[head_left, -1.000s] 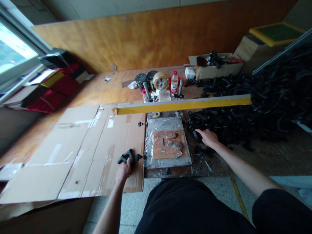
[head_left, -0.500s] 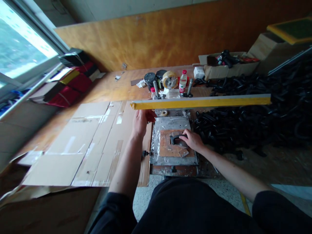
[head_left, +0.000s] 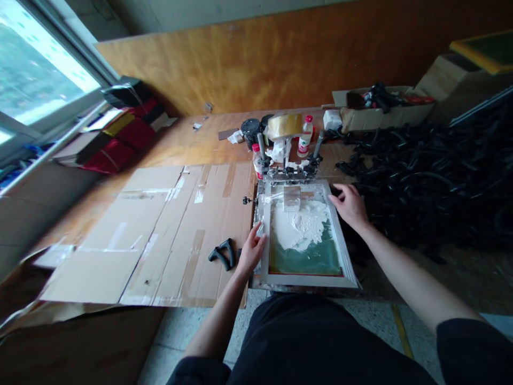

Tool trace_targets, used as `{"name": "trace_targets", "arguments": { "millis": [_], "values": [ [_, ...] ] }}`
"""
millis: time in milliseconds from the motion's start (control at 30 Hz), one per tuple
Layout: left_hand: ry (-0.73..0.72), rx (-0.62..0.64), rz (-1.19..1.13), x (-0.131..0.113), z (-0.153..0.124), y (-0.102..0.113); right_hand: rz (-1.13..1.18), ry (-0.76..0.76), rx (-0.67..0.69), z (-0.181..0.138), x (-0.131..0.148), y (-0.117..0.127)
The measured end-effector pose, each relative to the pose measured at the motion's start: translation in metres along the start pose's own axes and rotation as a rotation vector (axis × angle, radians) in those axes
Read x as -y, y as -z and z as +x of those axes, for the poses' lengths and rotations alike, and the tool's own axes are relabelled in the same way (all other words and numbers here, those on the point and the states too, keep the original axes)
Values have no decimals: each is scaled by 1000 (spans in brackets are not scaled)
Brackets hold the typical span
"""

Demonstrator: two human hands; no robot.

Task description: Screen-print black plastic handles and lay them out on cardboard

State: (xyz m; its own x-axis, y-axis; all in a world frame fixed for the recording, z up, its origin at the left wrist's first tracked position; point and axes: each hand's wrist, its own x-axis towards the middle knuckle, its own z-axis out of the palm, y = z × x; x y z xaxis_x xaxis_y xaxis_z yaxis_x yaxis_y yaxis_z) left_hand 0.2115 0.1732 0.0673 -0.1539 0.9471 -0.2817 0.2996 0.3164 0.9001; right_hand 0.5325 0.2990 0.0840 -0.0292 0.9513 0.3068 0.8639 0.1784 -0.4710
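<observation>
A screen-printing frame lies flat over the printing base on the bench. White ink covers the back part of its green mesh, and a pale block, perhaps a squeegee, stands in the ink at the rear. My left hand is at the frame's left edge, its fingers apart and gripping nothing. At the right edge, near the back corner, is my right hand, open, thumb close to the frame. Black curved handles rest on the cardboard just left of my left hand.
Flattened cardboard covers the bench on the left. Black handles lie in a heap on the right. Behind the frame stand a hinge clamp, a tape roll, a black jar and red-capped bottles.
The raised frame has come down flat over the base. My right hand has let go of a black handle and moved right. Black handles now show on the cardboard; my left hand moved down.
</observation>
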Motion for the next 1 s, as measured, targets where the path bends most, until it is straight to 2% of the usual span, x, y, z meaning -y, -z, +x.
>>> {"name": "trace_targets", "arguments": {
  "millis": [67, 133, 200, 300, 400, 467, 533, 567, 633, 700, 833, 900, 1000],
  "values": [
    [12, 1, 85, 13, 8, -5, 28, 185, -10, 17, 36, -8],
    [27, 4, 154, 18, 14, -6, -15, 332, 146, 25, 73, -20],
    [37, 11, 184, 21, 17, -6, -71, 362, 336, 18, 97, -32],
    [34, 12, 179, 26, 18, -5, -102, 455, 471, -13, 101, -37],
    [34, 2, 167, 30, 18, -6, -56, 725, 548, -42, 84, -25],
    [41, -2, 170, 32, 18, -7, -9, 837, 620, -47, 75, -14],
    [50, -2, 188, 32, 19, -8, 22, 825, 647, -42, 73, -9],
    [53, 0, 199, 31, 19, -7, 31, 785, 619, -38, 73, -10],
    [52, 6, 212, 29, 19, -6, 34, 706, 503, -35, 74, -16],
    [45, 14, 202, 28, 18, -5, 32, 699, 408, -41, 74, -24],
    [37, 35, 145, 24, 17, -4, 70, 750, 463, -56, 71, -26],
    [35, 57, 102, 19, 15, -2, 95, 666, 461, -46, 77, -23],
    [33, 107, -3, 1, 9, 6, 105, 483, 343, -5, 91, -18]
  ]
}}
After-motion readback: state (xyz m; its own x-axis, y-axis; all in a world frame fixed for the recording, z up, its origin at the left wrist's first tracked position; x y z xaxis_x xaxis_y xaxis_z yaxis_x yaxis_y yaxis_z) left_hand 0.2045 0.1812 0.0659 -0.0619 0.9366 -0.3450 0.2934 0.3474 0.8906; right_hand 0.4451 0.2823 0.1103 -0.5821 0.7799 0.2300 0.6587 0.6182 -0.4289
